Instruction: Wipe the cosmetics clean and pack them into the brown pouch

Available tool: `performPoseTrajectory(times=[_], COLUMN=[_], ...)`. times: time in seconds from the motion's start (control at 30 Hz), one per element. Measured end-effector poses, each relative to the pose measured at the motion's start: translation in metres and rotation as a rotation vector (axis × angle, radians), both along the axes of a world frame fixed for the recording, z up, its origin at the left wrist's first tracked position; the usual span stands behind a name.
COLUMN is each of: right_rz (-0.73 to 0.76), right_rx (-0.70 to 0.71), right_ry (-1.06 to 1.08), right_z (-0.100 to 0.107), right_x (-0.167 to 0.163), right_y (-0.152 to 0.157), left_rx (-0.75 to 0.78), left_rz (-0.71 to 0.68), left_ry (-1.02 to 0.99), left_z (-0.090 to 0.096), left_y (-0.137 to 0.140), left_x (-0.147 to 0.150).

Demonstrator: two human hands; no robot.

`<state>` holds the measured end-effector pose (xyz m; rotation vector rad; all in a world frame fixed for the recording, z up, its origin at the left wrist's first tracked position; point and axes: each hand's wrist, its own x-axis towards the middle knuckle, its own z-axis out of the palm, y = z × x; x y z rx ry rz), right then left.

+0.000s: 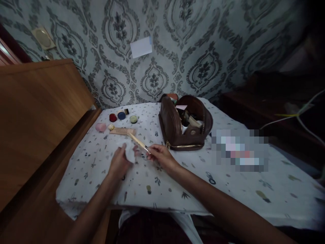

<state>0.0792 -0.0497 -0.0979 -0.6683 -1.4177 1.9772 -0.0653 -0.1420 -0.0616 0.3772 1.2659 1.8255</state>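
Note:
My right hand point(161, 156) pinches one end of a slim gold cosmetic stick point(137, 140), which has a silver and dark band close to my fingers. It slants up and left, its far end close to a beige cosmetic tube point(123, 131) lying on the cloth. A white tissue point(130, 153) is held in my left hand point(120, 162), just left of the stick; motion blurs the fingers a little. To the right stands an unzipped brown leather bag point(169, 123) with several cosmetics inside.
Beyond the tube sit a red jar point(113, 117), a blue jar point(121, 115) and a pale green jar point(133, 119). A pink item point(101, 127) lies left. Wooden furniture point(43, 118) borders the patterned tablecloth point(162, 189). A pixelated patch covers something at right.

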Motion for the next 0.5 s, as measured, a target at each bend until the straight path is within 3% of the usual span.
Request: performPoseTrajectory(times=[0.07, 0.13, 0.27, 0.4, 0.5], right_rz=[-0.015, -0.063, -0.117, -0.081, -0.041], right_rx=[0.13, 0.332, 0.637, 0.717, 0.629], right_ry=[-0.037, -0.087, -0.135, -0.172, -0.173], right_z=[0.0, 0.002, 0.008, 0.011, 0.011], right_x=[0.001, 0.002, 0.005, 0.006, 0.006], right_y=[-0.004, -0.01, -0.018, -0.021, -0.021], left_rx=[0.01, 0.012, 0.005, 0.024, 0.05], left_rz=[-0.163, -0.217, -0.084, 0.084, 0.218], left_ry=[0.051, 0.059, 0.048, 0.057, 0.12], left_z=[-0.011, -0.017, -0.013, -0.003, -0.002], left_y=[0.0, 0.003, 0.015, 0.027, 0.033], left_x=[0.025, 0.042, 0.038, 0.01, -0.014])
